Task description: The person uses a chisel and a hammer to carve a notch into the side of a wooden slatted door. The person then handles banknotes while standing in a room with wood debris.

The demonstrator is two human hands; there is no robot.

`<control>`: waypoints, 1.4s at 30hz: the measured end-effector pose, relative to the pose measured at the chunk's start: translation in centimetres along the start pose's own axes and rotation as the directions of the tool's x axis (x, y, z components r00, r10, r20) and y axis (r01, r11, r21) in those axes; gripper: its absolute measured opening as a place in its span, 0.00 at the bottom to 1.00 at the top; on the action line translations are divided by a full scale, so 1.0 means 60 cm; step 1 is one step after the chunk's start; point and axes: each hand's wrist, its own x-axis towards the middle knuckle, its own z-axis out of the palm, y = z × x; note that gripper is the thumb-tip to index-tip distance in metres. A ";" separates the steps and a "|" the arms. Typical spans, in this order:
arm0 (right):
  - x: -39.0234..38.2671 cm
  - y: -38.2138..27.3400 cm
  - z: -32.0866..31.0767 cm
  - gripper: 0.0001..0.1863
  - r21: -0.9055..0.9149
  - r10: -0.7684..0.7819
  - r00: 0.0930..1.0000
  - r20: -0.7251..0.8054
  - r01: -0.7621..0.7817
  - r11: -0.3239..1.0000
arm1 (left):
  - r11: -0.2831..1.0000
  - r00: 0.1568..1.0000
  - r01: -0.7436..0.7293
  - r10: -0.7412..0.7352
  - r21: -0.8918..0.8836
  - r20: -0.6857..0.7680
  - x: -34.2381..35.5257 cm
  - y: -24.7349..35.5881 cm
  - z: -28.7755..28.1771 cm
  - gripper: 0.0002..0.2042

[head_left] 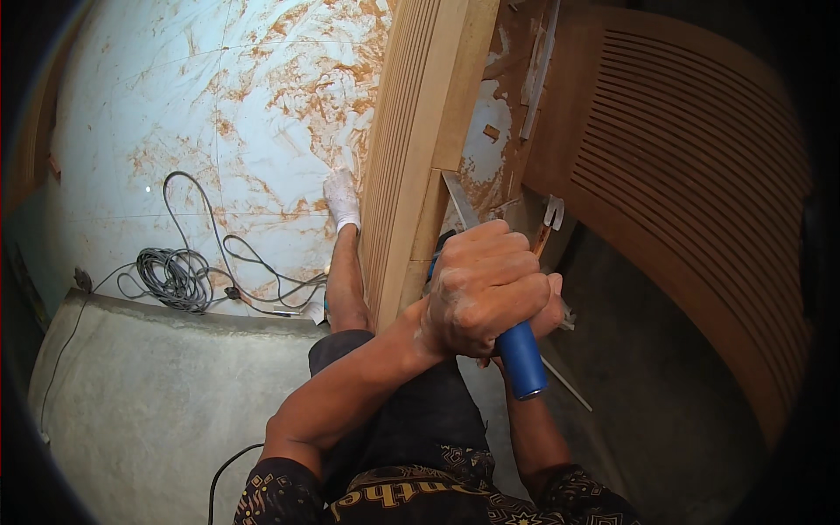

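Observation:
My left hand (486, 284) is closed in a fist around the blue handle (522, 360) of a chisel. Its flat metal blade (460, 199) points away from me, with the tip against the edge of a long grooved wooden piece (411, 131), beside a joint in the wood. Behind and to the right of the left hand, my right hand (551, 308) is mostly covered. The part that shows is curled, and what it grips is hidden. A small blue and black thing (437, 254) peeks out left of my left fist; its kind is unclear.
A curved slatted wooden panel (691, 131) fills the right side. White sheeting (175, 96) with brown dust lies at the far left, with coiled cable (171, 278) near its edge. My socked foot (341, 197) rests there. Grey concrete (175, 376) is nearer me.

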 end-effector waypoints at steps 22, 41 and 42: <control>-0.158 -0.108 -0.160 0.20 0.351 -0.123 0.972 -0.201 0.189 0.917 | 0.992 0.994 0.105 -0.104 0.070 -0.013 0.047 -0.001 -0.006 0.11; -0.148 -0.180 -0.143 0.23 -0.388 -0.395 0.919 -0.011 0.360 0.848 | 0.991 0.982 0.132 -0.136 -0.038 -0.131 0.040 -0.005 -0.007 0.10; -0.139 -0.184 -0.143 0.27 -0.575 -0.339 0.936 0.092 0.328 0.749 | 0.991 0.981 0.128 -0.131 -0.034 -0.142 0.038 -0.006 -0.005 0.10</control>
